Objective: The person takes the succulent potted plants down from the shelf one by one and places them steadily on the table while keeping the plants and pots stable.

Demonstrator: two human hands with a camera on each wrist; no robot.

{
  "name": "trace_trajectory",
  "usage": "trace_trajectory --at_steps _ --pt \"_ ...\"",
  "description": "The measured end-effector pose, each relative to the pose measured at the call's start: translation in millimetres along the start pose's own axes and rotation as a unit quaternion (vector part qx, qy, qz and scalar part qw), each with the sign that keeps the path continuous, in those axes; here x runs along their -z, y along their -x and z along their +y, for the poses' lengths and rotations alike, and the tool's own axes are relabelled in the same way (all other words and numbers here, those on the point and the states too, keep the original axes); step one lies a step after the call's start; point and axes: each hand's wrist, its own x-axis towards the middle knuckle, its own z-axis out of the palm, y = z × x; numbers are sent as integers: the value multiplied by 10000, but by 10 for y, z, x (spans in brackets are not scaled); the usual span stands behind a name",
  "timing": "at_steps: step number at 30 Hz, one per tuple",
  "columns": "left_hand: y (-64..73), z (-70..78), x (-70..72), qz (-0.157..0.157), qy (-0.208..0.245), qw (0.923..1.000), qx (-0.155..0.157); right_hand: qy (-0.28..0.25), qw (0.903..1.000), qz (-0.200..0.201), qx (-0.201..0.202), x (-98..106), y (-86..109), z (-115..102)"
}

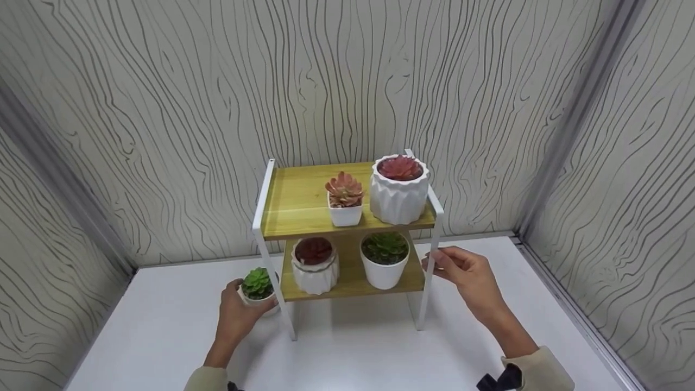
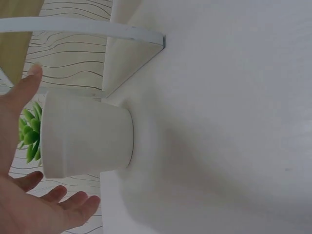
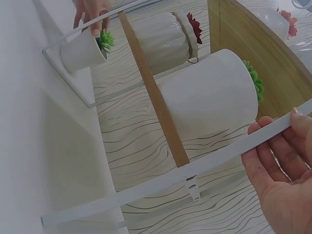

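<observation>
A two-tier shelf with a white metal frame (image 1: 429, 271) and wooden boards stands on the white table. Left of it, a small potted succulent (image 2: 87, 136) in a plain white pot sits upright on the table. My left hand (image 1: 239, 312) is spread around that pot near its rim, thumb apart from the pot in the left wrist view. At the shelf's right front upright, my right hand (image 1: 472, 277) pinches the white bar (image 3: 273, 129), with the thumb on one side and fingers on the other.
The top board (image 1: 298, 190) carries a pink succulent (image 1: 346, 216) in a square pot and a red one (image 1: 399, 198) in a ribbed pot. On the lower board (image 1: 347, 282) stand a dark red succulent (image 1: 316, 274) and a green one (image 1: 384, 271). Patterned walls surround the table.
</observation>
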Motion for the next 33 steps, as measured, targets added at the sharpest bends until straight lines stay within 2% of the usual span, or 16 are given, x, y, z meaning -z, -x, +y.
trace_trajectory --at_steps 7,12,18,27,33 --pt "59 38 111 -46 -244 9996 93 89 10000 26 -36 -2 17 2" --pt "121 85 181 13 -376 9993 -56 134 9999 72 -52 -4 24 -4" --pt "210 156 233 17 -277 9993 -250 60 9999 82 -13 -13 7 -8" --pt "358 337 329 51 -309 9974 -650 102 9999 36 79 -7 13 -2" --pt "498 441 370 84 -158 9974 -698 134 9998 0 111 -5 12 -3"
